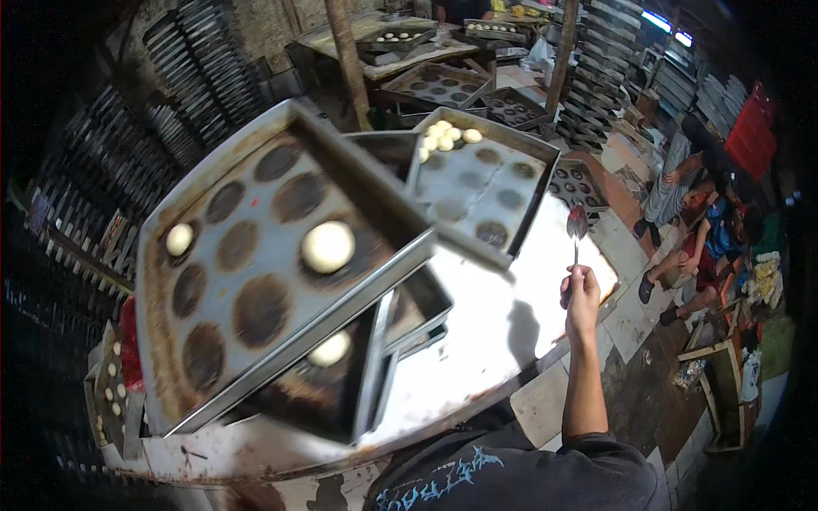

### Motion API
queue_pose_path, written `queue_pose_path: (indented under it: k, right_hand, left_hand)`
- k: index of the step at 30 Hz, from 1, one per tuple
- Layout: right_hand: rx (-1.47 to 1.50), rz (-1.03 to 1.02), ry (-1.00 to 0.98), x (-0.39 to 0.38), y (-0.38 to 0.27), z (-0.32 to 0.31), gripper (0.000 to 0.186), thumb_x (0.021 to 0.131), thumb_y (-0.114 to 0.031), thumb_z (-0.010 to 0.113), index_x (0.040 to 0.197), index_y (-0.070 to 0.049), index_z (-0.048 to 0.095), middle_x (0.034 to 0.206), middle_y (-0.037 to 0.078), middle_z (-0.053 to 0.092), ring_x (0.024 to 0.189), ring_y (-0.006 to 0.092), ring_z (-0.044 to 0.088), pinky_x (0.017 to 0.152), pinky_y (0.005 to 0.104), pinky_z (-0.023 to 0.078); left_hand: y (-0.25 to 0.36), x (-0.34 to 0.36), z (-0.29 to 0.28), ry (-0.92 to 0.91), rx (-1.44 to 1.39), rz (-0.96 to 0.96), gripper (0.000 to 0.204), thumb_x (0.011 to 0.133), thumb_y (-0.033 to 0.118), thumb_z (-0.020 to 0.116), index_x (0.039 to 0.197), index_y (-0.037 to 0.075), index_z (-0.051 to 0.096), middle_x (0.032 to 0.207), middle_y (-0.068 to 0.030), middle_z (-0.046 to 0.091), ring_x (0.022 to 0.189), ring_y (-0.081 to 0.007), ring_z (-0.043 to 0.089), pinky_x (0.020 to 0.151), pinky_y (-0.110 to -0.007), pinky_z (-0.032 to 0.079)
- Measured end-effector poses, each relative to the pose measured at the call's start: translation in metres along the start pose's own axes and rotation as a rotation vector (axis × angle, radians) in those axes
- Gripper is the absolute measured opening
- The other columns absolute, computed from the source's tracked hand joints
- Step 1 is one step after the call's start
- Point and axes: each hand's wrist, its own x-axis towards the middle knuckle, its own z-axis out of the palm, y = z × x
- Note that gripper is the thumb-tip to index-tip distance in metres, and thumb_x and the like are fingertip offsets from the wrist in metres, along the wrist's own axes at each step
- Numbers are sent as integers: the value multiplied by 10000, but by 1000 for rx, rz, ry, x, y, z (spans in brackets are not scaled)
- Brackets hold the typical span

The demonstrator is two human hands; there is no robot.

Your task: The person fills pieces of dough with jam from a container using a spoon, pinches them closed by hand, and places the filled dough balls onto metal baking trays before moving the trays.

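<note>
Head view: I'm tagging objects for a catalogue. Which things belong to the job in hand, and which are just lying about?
Job in hand, apparently:
spoon, held in the right hand
nearest tray
pale dough balls

Probably just lying about:
stacked trays, left
white plastic bag, back

Head-mounted view from the left of two fisheye cameras, upright and unmirrored, facing forward and steeply downward over a white tabletop [477, 328]. The lens sits above the wearer's dark shirt [520, 473], which crosses the lower edge; the right hand [582, 298] lies at middle range, right of centre. Nearest the lens, a large baking tray [217, 294] fills much of the left half. The wide field reaches outward to stacked trays [200, 51] at upper left, a distant worktable [320, 37] at top and a person [722, 230] at far right. Straight edges bow toward the darkened rim.
</note>
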Motion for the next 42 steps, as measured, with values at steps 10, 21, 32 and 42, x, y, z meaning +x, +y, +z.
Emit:
queue_pose_path:
  k: [10,21,32,42]
  right_hand:
    - [-455,-166,138,100,66,-88,182,927,-148,426,891,8,513,670,121,539,624,237,552,583,331,442]
    - [-397,-133,87,87,118,-145,148,834,41,528,968,-13,493,730,101,547,579,190,557,540,321,468]
    - [-438,-184,39,85,109,-139,144,871,-16,513,1014,-36,501,725,106,554,610,212,574,543,318,472]
    - [-428,-93,63,81,95,-137,190,919,-148,427,1006,-1,512,729,166,581,668,298,597,621,365,479]
  left_hand:
    - [-422,213,347,-304,542,-258,159,917,194,460,871,65,541,805,-57,563,692,-133,501,610,-274,415]
    - [-666,438,343,-934,1977,177,401,743,153,574,1066,-66,480,1117,-269,492,1068,-429,447,899,-460,381]
    - [-675,467,352,-832,1820,281,466,740,147,603,1162,16,457,1111,-262,478,1028,-429,468,901,-451,388]
    - [-582,365,291,42,-616,-609,254,825,162,468,1033,40,549,1023,-105,608,919,-242,579,761,-399,477]
